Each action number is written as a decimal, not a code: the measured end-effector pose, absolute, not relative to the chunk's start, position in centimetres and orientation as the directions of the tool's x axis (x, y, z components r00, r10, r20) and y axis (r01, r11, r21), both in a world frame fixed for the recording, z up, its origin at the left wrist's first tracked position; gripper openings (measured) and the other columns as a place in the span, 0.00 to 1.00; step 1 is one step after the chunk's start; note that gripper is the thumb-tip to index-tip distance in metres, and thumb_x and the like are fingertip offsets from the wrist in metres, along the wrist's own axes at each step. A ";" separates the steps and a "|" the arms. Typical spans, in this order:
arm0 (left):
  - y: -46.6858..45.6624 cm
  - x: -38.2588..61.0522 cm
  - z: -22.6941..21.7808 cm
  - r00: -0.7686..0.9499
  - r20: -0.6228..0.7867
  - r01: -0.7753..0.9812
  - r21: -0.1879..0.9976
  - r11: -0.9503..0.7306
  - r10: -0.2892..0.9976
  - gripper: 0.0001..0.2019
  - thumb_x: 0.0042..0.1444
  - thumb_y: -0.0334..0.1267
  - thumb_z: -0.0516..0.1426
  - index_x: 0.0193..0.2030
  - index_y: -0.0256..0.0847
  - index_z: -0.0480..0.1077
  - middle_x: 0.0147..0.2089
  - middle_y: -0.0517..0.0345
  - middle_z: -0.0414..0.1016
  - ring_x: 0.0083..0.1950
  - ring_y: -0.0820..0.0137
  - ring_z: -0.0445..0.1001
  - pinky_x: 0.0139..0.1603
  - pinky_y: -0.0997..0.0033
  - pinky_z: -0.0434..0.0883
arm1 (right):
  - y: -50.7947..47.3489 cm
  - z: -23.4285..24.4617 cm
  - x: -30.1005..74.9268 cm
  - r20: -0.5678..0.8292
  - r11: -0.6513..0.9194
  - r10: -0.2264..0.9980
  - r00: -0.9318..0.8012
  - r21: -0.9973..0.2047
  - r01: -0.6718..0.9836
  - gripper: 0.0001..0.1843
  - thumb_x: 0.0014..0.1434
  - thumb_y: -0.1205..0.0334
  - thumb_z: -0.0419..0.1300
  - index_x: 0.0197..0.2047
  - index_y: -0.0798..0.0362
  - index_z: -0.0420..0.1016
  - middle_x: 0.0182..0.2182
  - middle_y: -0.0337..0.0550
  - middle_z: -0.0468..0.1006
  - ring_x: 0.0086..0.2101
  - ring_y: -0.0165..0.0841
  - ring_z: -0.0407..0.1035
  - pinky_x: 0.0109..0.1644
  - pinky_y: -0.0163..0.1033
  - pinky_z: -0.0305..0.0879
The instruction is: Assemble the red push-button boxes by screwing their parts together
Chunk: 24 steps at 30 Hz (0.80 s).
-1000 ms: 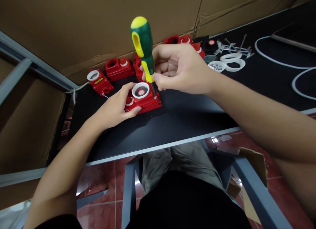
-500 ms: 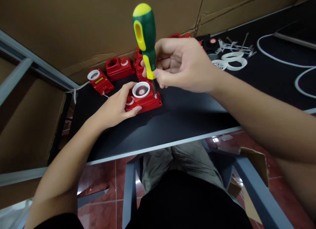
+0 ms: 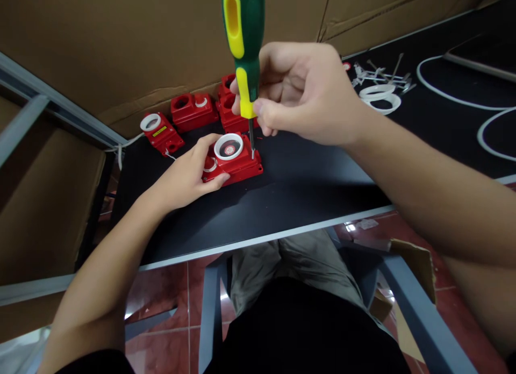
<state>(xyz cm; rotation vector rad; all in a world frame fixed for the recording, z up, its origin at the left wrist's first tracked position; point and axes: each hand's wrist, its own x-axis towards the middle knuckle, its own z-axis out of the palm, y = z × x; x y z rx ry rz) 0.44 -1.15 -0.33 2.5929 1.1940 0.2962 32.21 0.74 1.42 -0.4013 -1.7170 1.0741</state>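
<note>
My left hand (image 3: 189,175) is closed round the left end of a red housing (image 3: 242,167) lying on the black table. A white ring (image 3: 228,146) with a dark centre and a round red-and-white label sits on top of the housing. In my right hand (image 3: 302,94) is a green and yellow screwdriver (image 3: 248,57), gripped by the lower part of its handle. It stands nearly upright, the handle's top cut off by the frame. Its shaft ends at a small silver screw (image 3: 253,154) near the housing's right end.
More red housings (image 3: 193,113) stand along the cardboard wall (image 3: 141,41), one with a yellow label (image 3: 160,132) at the left. White rings (image 3: 382,102) and small metal pieces (image 3: 397,76) lie at the right back, near a white cable (image 3: 447,97). A pale edge (image 3: 266,239) borders the table's front.
The screwdriver and my right hand have risen slightly, and the screw now stands higher at the tip. My left hand keeps its hold on the housing.
</note>
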 end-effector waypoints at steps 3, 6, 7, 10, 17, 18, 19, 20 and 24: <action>-1.2 0.4 -0.3 0.635 0.066 0.715 0.327 -0.618 0.769 0.47 0.78 0.62 0.62 0.91 0.33 0.62 0.87 0.27 0.78 0.82 0.38 0.85 0.87 0.42 0.83 | 0.4 2.2 32.4 0.600 0.558 0.688 -0.407 -0.797 -0.232 0.18 0.65 0.66 0.81 0.42 0.45 0.75 0.47 0.38 0.90 0.35 0.29 0.78 0.39 0.34 0.85; -1.1 0.4 -0.4 0.633 0.066 0.716 0.331 -0.615 0.772 0.48 0.78 0.63 0.62 0.91 0.33 0.62 0.87 0.28 0.78 0.83 0.37 0.85 0.87 0.42 0.83 | 0.1 3.0 32.7 0.607 0.567 0.693 -0.389 -0.792 -0.226 0.17 0.65 0.69 0.79 0.40 0.45 0.75 0.46 0.38 0.90 0.39 0.31 0.83 0.42 0.34 0.88; -1.1 0.4 -0.4 0.632 0.066 0.715 0.334 -0.614 0.772 0.48 0.77 0.64 0.62 0.91 0.33 0.62 0.87 0.28 0.78 0.83 0.37 0.85 0.87 0.41 0.83 | 0.1 3.2 32.7 0.613 0.569 0.695 -0.376 -0.789 -0.232 0.17 0.64 0.69 0.80 0.40 0.45 0.76 0.46 0.38 0.90 0.40 0.31 0.83 0.42 0.34 0.88; -1.1 0.4 -0.4 0.631 0.067 0.710 0.349 -0.611 0.773 0.49 0.77 0.66 0.62 0.91 0.34 0.62 0.88 0.29 0.78 0.84 0.36 0.84 0.89 0.39 0.82 | 0.2 3.3 33.0 0.619 0.566 0.708 -0.340 -0.785 -0.251 0.18 0.63 0.67 0.85 0.42 0.47 0.79 0.45 0.40 0.89 0.35 0.29 0.78 0.38 0.36 0.87; -1.2 0.6 -0.7 0.619 0.047 0.712 0.387 -0.586 0.784 0.48 0.76 0.64 0.62 0.91 0.34 0.62 0.87 0.27 0.79 0.83 0.36 0.86 0.89 0.37 0.82 | 1.5 3.6 34.0 0.517 0.514 0.809 -0.279 -0.853 -0.087 0.23 0.59 0.50 0.92 0.44 0.43 0.84 0.43 0.41 0.92 0.38 0.38 0.82 0.42 0.43 0.89; -1.2 0.6 -0.7 0.620 0.044 0.710 0.392 -0.585 0.783 0.48 0.76 0.63 0.62 0.91 0.33 0.62 0.87 0.26 0.79 0.83 0.36 0.86 0.89 0.37 0.82 | 1.7 3.8 34.3 0.512 0.511 0.815 -0.272 -0.856 -0.078 0.23 0.59 0.49 0.92 0.45 0.43 0.85 0.43 0.41 0.93 0.38 0.38 0.83 0.42 0.44 0.89; -1.2 0.6 -0.8 0.622 0.043 0.708 0.395 -0.585 0.782 0.48 0.76 0.63 0.62 0.91 0.33 0.62 0.87 0.26 0.79 0.84 0.36 0.85 0.89 0.36 0.82 | 1.8 4.0 34.6 0.513 0.513 0.818 -0.261 -0.855 -0.073 0.24 0.59 0.48 0.92 0.48 0.43 0.86 0.44 0.41 0.93 0.38 0.38 0.83 0.43 0.44 0.89; -1.2 0.6 -0.9 0.623 0.043 0.706 0.398 -0.585 0.781 0.48 0.76 0.62 0.62 0.91 0.33 0.62 0.87 0.25 0.79 0.84 0.36 0.85 0.89 0.36 0.82 | 1.8 4.2 35.0 0.518 0.519 0.818 -0.250 -0.852 -0.069 0.25 0.59 0.48 0.92 0.50 0.43 0.87 0.44 0.42 0.94 0.37 0.36 0.83 0.42 0.43 0.89; -1.3 0.6 -1.0 0.626 0.043 0.703 0.401 -0.587 0.779 0.47 0.77 0.61 0.63 0.92 0.35 0.62 0.88 0.26 0.78 0.85 0.36 0.84 0.90 0.34 0.80 | 1.8 4.2 37.5 0.540 0.546 0.819 -0.195 -0.838 -0.026 0.26 0.58 0.49 0.93 0.52 0.45 0.89 0.44 0.45 0.94 0.31 0.31 0.78 0.41 0.43 0.87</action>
